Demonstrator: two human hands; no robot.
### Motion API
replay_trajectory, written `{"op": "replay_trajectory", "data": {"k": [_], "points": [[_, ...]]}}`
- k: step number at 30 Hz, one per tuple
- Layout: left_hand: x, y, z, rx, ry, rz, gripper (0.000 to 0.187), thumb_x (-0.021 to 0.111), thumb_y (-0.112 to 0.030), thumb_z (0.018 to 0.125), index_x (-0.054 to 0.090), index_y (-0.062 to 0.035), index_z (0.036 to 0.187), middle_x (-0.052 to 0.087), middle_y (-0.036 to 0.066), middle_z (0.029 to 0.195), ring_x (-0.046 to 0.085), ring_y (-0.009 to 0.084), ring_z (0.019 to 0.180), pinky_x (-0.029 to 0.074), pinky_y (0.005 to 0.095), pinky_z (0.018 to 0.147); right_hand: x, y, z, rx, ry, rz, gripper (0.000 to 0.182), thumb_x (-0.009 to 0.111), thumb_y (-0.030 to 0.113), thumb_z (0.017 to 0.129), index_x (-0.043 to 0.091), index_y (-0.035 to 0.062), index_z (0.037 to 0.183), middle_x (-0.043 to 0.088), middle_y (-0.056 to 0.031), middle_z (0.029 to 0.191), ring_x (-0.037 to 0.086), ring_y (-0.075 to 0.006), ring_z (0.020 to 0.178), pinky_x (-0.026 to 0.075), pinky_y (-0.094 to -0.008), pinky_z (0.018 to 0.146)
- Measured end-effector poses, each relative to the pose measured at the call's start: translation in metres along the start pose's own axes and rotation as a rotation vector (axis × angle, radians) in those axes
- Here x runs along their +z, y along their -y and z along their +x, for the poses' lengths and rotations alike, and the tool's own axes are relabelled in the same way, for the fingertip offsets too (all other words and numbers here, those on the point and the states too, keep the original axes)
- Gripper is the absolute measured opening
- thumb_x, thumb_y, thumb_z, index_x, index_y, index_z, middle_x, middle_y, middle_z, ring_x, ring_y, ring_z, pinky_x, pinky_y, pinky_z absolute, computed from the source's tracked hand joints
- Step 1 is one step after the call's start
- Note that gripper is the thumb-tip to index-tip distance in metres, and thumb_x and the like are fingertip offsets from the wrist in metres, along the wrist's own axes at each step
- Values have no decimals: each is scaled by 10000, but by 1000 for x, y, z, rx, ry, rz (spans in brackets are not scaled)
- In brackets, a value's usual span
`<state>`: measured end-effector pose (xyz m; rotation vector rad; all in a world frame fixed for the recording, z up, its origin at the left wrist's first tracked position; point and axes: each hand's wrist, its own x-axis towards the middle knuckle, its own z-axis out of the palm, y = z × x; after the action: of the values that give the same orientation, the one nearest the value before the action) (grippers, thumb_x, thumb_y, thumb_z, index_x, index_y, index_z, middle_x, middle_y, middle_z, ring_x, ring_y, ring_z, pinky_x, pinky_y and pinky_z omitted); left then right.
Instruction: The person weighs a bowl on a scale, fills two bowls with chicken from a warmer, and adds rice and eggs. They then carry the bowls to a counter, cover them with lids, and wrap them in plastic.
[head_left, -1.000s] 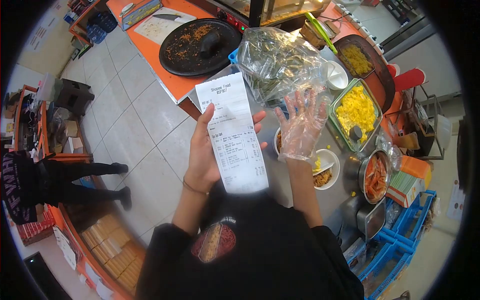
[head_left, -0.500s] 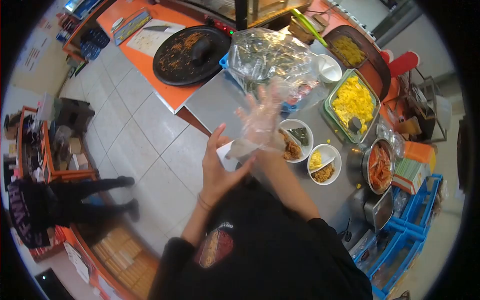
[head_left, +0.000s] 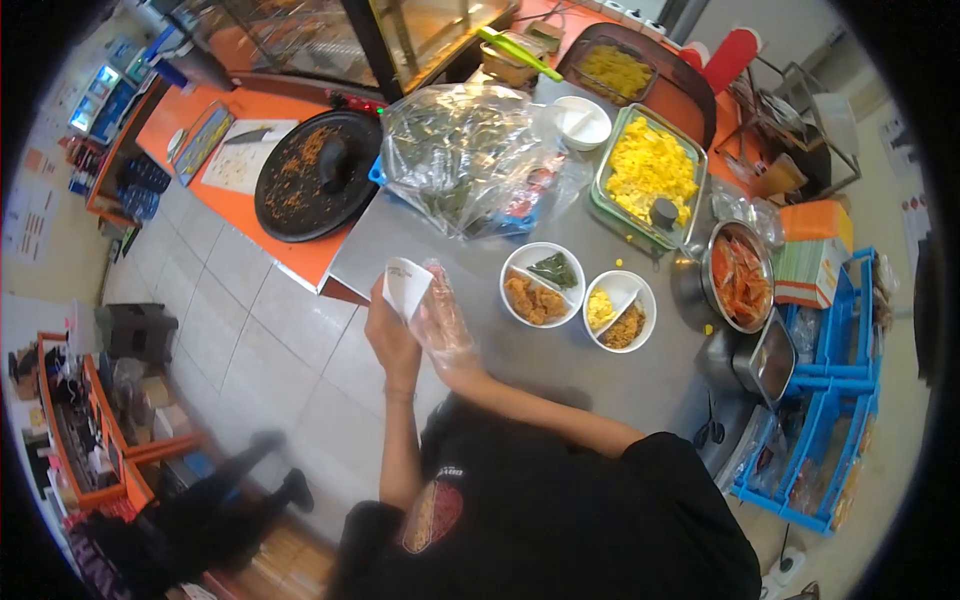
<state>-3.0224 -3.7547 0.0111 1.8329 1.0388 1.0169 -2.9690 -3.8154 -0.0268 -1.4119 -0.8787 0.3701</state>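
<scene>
Head view, big to small: steel counter [head_left: 560, 370] fills centre, clear leaf bag [head_left: 460, 160] at 12 o'clock, two white bowls [head_left: 580, 295] at 3 o'clock of the hands. Left hand [head_left: 392, 335] and plastic-gloved right hand [head_left: 442, 325] both pinch the receipt [head_left: 407, 285], at counter's 9 o'clock edge. White, curled thin paper: likely light, limp, tears easily; grip by edges.

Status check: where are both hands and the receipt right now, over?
Left hand gripping the folded receipt above the steel counter edge. Gloved right hand pressed against it. Two divided food bowls close right, not blocking.
</scene>
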Motion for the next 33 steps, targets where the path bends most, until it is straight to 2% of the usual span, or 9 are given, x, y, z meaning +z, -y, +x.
{"op": "replay_trajectory", "data": {"k": [7,10,14,16,19,22,28,31,33], "points": [[86,-59,13,386,267,2,410,713,-158,758,584,-40,1129,654,168,1023,652,325,916,504,359,769,-128,20,-8,38,-45,-218,579,494,90,944,242,37,1462,188,-173,1532,212,-274,1410,188,-335,1130],[128,-95,5,505,372,-19,477,537,40,693,567,-121,1141,629,153,961,630,352,803,495,426,663,-167,40,-24,136,-109,-151,567,490,73,939,260,39,1457,213,-173,1523,228,-261,1405,200,-345,1127],[161,-120,37,510,181,-25,455,525,46,704,562,-128,1123,625,145,930,625,366,760,497,443,651,-214,73,-30,90,-203,-140,533,480,52,937,305,39,1441,297,-167,1494,286,-247,1384,250,-369,1113],[165,-128,55,498,264,130,456,513,50,717,547,-123,1137,627,147,926,622,380,742,506,442,639,-241,65,-34,-18,-11,-669,465,474,61,945,385,39,1401,377,-146,1456,357,-248,1348,302,-372,1088],[191,-111,62,550,432,214,476,687,-107,698,535,-102,1150,632,156,911,627,383,777,511,449,657,-259,32,25,91,-71,-252,399,505,92,932,488,43,1328,472,-147,1381,487,-268,1247,385,-364,1016],[207,-88,68,590,611,162,689,833,-302,595,533,-97,1181,645,173,938,630,375,852,510,456,717,-282,-25,79,-18,28,-703,363,567,131,885,550,36,1235,563,-196,1203,591,-302,1063,453,-355,896],[124,-73,74,189,684,47,641,761,-376,729,538,-35,1224,654,179,1011,642,302,868,496,391,731,-327,-3,73,263,1,-509,302,677,216,832,644,29,1067,616,-105,651,629,-151,656,500,-309,625],[90,-21,54,-11,632,-209,603,699,-431,809,550,-39,1243,653,88,1024,597,163,874,488,315,695,-346,10,29,320,-190,-724,342,657,269,857,637,47,1117,620,-90,710,589,-101,618,487,-278,597],[75,14,43,-242,729,-125,581,662,-452,834,558,-48,1238,639,68,979,571,140,823,467,299,639,-356,1,-1,730,-310,-397,371,639,295,872,625,60,1158,656,-122,853,621,-121,708,496,-285,655]]}}
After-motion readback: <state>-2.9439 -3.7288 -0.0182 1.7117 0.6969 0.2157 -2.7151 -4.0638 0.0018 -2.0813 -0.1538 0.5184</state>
